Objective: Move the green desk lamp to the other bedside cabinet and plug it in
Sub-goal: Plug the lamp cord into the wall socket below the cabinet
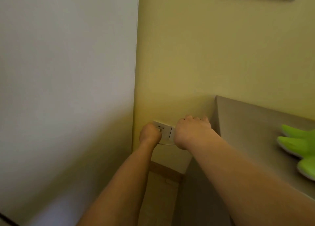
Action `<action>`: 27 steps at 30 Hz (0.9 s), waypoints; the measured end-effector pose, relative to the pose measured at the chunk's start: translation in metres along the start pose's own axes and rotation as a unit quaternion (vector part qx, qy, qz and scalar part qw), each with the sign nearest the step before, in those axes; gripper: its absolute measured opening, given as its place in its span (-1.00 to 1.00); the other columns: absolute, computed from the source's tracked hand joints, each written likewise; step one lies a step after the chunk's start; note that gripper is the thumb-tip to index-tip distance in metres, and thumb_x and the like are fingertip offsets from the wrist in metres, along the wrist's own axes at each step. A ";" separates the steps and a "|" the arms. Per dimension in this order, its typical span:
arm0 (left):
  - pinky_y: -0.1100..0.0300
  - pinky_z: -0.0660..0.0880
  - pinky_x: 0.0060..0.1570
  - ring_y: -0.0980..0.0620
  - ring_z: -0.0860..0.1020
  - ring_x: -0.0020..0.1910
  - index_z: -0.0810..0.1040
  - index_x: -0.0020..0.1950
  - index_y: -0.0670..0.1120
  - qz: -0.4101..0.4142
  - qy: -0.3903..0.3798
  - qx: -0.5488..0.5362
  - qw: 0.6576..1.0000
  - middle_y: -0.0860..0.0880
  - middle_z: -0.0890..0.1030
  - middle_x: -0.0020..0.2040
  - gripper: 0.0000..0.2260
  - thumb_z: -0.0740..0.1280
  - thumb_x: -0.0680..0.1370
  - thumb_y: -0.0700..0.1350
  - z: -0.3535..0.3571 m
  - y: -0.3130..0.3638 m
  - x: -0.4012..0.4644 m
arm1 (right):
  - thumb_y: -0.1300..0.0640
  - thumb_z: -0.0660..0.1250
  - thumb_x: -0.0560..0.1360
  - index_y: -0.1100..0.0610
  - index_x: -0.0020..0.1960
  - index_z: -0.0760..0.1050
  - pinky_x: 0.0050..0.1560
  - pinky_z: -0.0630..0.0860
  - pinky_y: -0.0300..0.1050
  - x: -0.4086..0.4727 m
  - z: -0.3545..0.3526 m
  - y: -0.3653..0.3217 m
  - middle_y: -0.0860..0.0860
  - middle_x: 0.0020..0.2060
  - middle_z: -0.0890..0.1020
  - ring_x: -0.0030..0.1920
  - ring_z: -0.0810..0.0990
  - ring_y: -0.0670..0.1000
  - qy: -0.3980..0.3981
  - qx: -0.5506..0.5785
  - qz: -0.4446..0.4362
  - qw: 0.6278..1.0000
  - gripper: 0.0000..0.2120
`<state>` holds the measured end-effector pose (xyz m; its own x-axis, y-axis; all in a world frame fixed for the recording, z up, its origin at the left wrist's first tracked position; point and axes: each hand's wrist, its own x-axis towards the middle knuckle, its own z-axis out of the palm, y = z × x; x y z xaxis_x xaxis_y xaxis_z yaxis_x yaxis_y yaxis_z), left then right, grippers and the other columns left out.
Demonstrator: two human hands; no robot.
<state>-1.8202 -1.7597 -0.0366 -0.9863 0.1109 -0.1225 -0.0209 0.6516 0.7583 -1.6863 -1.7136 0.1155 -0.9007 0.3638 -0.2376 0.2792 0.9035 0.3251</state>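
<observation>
Evidently the task is close to its end. The green desk lamp (297,146) sits at the right edge of the frame, only partly in view, resting on the grey top of the bedside cabinet (252,126) that runs from the middle right down to the lower right. If this is the second cabinet, as it appears to be, the carrying part looks done, though nothing in view confirms which cabinet it is.

What remains is the plugging in. Low in the centre of the frame, a white wall socket (164,130) is set into the yellow wall (187,55), just left of the cabinet's back corner. The left hand (150,134) is closed up against the socket's left side, fingers curled tight around something small, most likely the plug, which is nearly hidden; its tip seems to meet the socket's slots, but whether the pins are seated cannot be told. A thin white cord (167,143) runs from under that hand toward the right.

The right hand (192,132) is beside it, covering the socket plate's right part, its fingers bent over and pressed to the wall or the plate; whether it grips the cord or merely steadies is unclear.

Judging from this, only pushing the plug fully home and letting go are left.
</observation>
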 end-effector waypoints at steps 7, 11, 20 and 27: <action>0.07 0.50 -0.25 -0.20 0.60 -0.13 0.56 -0.10 -0.19 0.053 0.021 0.058 0.997 -0.19 0.64 -0.08 -0.90 0.26 0.50 -0.20 0.009 -0.005 0.002 | 0.16 0.09 0.52 0.23 0.49 0.17 0.49 0.00 0.27 0.000 -0.003 0.002 0.21 0.45 0.26 0.46 0.23 0.26 -0.021 -0.002 0.003 1.000 -0.46; 0.06 0.51 -0.23 -0.20 0.59 -0.12 0.53 -0.13 -0.18 0.069 0.022 0.072 0.995 -0.19 0.63 -0.07 -0.92 0.25 0.50 -0.22 0.010 -0.005 0.001 | 0.14 0.08 0.52 0.19 0.47 0.21 0.48 0.03 0.29 0.000 -0.001 0.002 0.21 0.44 0.27 0.45 0.25 0.25 -0.037 -0.001 0.001 0.999 -0.48; 0.11 0.45 -0.22 -0.20 0.58 -0.06 0.52 -0.08 -0.23 0.077 0.009 0.053 0.996 -0.23 0.60 -0.01 -0.84 0.17 0.56 -0.23 0.015 0.001 -0.003 | 0.16 0.08 0.51 0.12 0.46 0.24 0.45 0.05 0.32 -0.002 -0.002 0.002 0.23 0.45 0.25 0.46 0.21 0.28 -0.085 -0.037 -0.015 0.996 -0.50; 0.09 0.52 -0.24 -0.18 0.61 -0.15 0.57 -0.13 -0.23 0.081 0.022 0.041 0.996 -0.20 0.64 -0.10 -0.79 0.19 0.55 -0.16 0.020 -0.001 -0.001 | 0.12 0.10 0.54 0.08 0.50 0.18 0.44 0.02 0.32 -0.012 -0.003 0.005 0.19 0.47 0.27 0.49 0.17 0.28 -0.124 -0.089 -0.016 0.988 -0.48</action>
<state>-1.8160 -1.7453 -0.0499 -0.9817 0.1888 0.0269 0.1515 0.6865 0.7112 -1.6751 -1.7139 0.1228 -0.7924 0.3994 -0.4611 0.1682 0.8696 0.4643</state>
